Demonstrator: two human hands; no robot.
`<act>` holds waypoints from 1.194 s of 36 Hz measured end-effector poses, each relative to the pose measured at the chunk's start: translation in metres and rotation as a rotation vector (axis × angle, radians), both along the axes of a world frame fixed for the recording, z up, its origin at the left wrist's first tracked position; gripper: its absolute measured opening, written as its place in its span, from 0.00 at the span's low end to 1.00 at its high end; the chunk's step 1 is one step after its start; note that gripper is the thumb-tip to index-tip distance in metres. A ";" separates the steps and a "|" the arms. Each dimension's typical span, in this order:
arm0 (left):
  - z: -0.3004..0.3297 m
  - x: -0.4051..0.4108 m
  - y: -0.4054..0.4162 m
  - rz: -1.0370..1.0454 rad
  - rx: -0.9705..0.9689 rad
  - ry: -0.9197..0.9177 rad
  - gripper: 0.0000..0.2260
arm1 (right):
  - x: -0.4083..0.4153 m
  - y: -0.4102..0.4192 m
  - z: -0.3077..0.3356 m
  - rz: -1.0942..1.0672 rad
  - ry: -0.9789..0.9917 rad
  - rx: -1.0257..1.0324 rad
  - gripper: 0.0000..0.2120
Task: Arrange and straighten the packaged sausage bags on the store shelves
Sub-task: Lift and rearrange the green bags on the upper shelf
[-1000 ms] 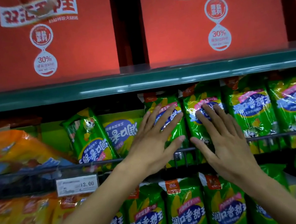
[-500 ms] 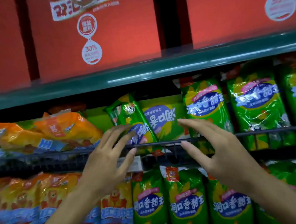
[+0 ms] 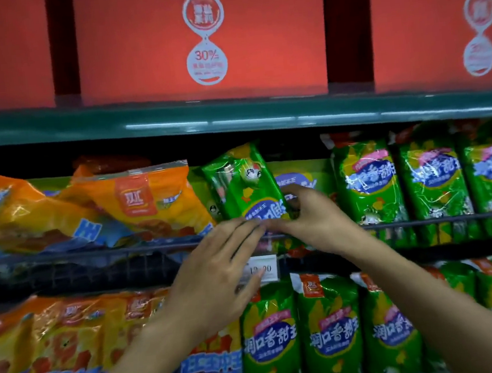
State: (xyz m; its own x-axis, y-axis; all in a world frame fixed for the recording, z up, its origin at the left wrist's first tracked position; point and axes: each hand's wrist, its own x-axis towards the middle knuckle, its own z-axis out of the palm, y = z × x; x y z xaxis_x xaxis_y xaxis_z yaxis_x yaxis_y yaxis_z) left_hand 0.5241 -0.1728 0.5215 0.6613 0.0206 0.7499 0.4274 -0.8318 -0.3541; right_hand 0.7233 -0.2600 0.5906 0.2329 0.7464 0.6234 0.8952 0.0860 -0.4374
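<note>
A tilted green sausage bag (image 3: pixel 243 183) was seen on the middle shelf, its long axis leaning from about 5 o'clock up to 11 o'clock, its print upside down. Its lower end was pinched by the curled fingers and thumb of the right hand (image 3: pixel 311 219), at 5 o'clock of the bag. The left hand (image 3: pixel 217 276) was held at 7 o'clock, fingers straight and close together, their tips touching the bag's lower edge. Orange bags (image 3: pixel 146 199) lay at 9 o'clock, upright green bags (image 3: pixel 370 183) at 3 o'clock.

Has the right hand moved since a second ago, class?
Yes. The right hand shifted left along the wire rail, from the upright green bags to the tilted green bag, now gripping it.
</note>
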 end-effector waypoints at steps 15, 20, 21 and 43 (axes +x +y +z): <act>0.013 0.004 -0.014 -0.462 0.029 -0.319 0.16 | 0.002 -0.076 0.020 -0.214 -0.606 0.557 0.27; 0.041 0.019 -0.056 -0.534 0.176 -0.389 0.13 | 0.016 -0.104 0.030 -0.303 -0.813 0.624 0.26; 0.046 0.023 -0.065 -0.533 0.203 -0.398 0.14 | 0.019 -0.109 0.032 -0.313 -0.850 0.637 0.25; 0.070 0.068 -0.054 -0.620 -0.505 -0.543 0.24 | 0.058 -0.116 0.004 0.079 -0.474 0.881 0.33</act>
State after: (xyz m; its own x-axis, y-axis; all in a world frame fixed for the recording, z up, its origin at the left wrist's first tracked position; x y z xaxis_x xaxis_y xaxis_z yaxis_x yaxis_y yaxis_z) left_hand 0.5922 -0.2266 0.5913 0.2285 0.1885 0.9551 -0.1384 -0.9648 0.2235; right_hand 0.7813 -0.3763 0.5945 -0.2129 -0.0233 0.9768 0.9384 0.2737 0.2111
